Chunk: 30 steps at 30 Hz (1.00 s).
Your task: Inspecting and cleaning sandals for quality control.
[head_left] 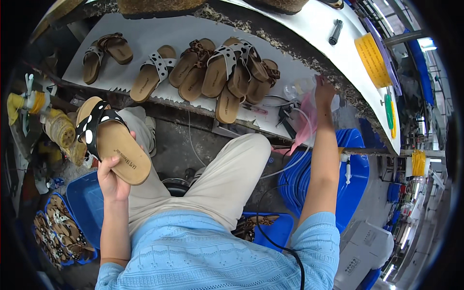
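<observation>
My left hand [110,176] is closed around the heel part of a slide sandal [121,145]. The sandal has a tan footbed and crossed black straps with white dots, and it is tilted with its toe end up and to the left. At the far right of the low shelf, my right hand [326,94] reaches in beside a clear plastic bottle [296,89] and a pink plastic bag [305,118]. Its fingers are small and partly hidden, so whether they grip anything does not show.
Several dotted and leopard-print sandals [191,72] lie on the white low shelf [130,29]. Pliers [279,100] and a dark tool with a hose [286,121] lie near its right end. Stacked blue trays [299,183] stand at right. A blue basket of sandals [63,227] sits lower left.
</observation>
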Motion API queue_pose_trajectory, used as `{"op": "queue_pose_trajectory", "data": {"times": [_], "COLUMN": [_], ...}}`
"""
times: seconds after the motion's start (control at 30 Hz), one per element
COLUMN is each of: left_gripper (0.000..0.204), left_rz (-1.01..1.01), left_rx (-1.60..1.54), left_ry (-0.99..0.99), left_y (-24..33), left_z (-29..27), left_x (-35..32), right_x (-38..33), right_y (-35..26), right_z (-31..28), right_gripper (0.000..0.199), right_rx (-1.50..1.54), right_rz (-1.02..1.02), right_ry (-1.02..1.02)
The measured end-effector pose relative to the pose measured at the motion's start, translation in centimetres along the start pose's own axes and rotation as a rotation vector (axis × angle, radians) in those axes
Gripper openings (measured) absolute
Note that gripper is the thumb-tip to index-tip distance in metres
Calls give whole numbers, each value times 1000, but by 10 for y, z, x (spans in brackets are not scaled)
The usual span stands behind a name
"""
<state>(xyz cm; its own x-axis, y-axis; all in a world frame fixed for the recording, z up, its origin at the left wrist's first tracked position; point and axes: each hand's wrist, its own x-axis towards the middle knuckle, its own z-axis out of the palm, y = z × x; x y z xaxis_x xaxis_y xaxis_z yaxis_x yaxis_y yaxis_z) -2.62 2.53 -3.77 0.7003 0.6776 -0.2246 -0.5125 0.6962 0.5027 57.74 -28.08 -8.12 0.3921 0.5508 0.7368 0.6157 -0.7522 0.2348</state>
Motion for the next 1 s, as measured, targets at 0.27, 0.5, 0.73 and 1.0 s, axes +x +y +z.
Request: {"op": "queue_pose_trajectory", "data": {"times": [0.27,0.5,0.73,1.0], "left_gripper": [68,63,65,63], "left_rz": [41,56,189,259], "left_rx": [92,123,238,211], "left_ry": [5,7,-93,-137], "left_y": [3,3,-1,11], "left_z": [-4,7,17,18], "left_x": [-2,-6,-7,-6], "right_x": [7,-18,-44,-4], "right_y": [-30,-7,49,-1], "right_z": [-28,20,12,6], "right_gripper": [31,37,35,38], "right_rx": [105,64,-23,230], "right_rz": [135,31,546,505], "right_ry": [-95,7,10,-15]}}
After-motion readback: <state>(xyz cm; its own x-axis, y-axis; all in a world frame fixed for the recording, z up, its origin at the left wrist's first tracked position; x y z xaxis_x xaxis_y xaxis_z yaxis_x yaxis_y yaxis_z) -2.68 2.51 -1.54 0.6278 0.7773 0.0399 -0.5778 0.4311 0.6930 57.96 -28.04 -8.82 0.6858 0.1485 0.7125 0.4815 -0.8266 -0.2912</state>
